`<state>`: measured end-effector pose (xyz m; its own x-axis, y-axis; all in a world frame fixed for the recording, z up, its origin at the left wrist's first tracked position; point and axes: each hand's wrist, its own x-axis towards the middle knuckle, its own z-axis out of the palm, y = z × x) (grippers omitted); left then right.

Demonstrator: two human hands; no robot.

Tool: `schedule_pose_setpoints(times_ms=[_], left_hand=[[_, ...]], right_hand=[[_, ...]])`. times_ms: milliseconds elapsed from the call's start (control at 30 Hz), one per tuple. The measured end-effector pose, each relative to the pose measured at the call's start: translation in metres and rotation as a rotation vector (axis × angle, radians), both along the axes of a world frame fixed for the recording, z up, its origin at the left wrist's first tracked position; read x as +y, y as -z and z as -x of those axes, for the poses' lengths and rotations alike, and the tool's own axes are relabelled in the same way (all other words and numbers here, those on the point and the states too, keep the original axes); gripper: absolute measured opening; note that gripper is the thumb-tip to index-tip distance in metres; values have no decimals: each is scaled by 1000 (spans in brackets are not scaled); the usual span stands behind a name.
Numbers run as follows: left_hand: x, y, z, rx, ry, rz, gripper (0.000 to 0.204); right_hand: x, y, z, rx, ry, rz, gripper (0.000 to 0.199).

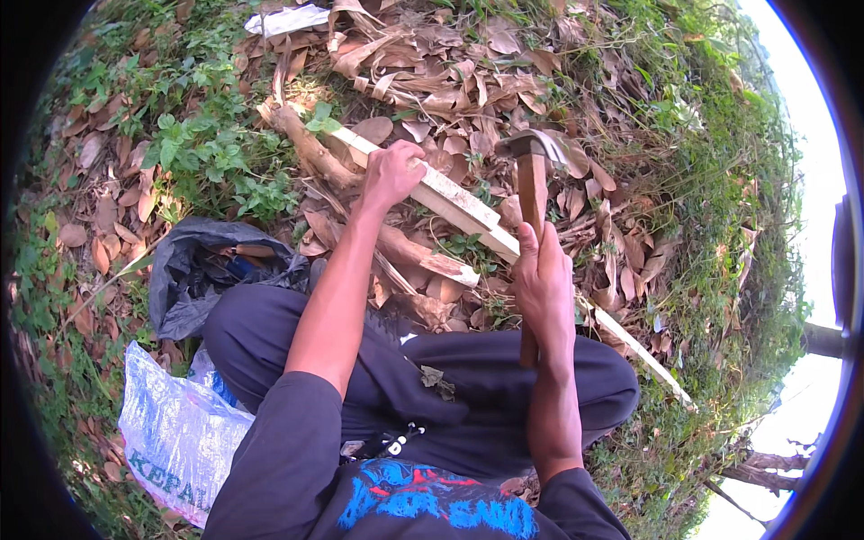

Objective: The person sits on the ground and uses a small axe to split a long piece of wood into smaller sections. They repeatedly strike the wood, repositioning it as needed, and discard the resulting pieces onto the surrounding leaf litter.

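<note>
My right hand (543,279) is wrapped round the wooden handle of a hammer (533,184), its thumb lying along the handle. The metal hammer head is raised, above and to the right of the wood. A long pale wooden strip (639,351) slants from upper left to lower right in front of my legs. On it lies a shorter, wider piece of wood (459,202). My left hand (393,175) is closed on the wood near its upper left end. Whether anything small is pinched in those fingers, I cannot make out.
A thick branch (315,153) and a shorter cut log (427,256) lie under and beside the strip. By my left knee an opened black plastic bag (180,279) holds items. Behind it sits a white woven sack (184,427). Dry leaves and green plants cover the ground.
</note>
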<state>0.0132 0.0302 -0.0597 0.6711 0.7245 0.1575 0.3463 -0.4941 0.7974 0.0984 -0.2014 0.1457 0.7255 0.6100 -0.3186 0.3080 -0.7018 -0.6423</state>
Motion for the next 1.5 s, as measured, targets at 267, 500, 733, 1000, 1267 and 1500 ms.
schedule_pose_setpoints(times_ms=[267, 500, 733, 1000, 1267, 1500], left_hand=[[-4, -1, 0, 46, 12, -11, 32], [-1, -1, -1, 21, 16, -22, 32], [-3, -3, -2, 0, 33, -21, 31], [2, 0, 0, -22, 22, -44, 31], [-3, -5, -5, 41, 42, -75, 30], [-1, -1, 0, 45, 41, -42, 38]], right_hand=[[-5, 63, 15, -58, -256, 68, 38], [-6, 26, 8, -92, -114, -36, 36], [-1, 39, 0, -68, -42, -99, 40], [3, 30, 2, -90, -192, -30, 36], [-13, 79, -3, -122, -234, 34, 39], [-9, 26, -2, -103, -114, -12, 37]])
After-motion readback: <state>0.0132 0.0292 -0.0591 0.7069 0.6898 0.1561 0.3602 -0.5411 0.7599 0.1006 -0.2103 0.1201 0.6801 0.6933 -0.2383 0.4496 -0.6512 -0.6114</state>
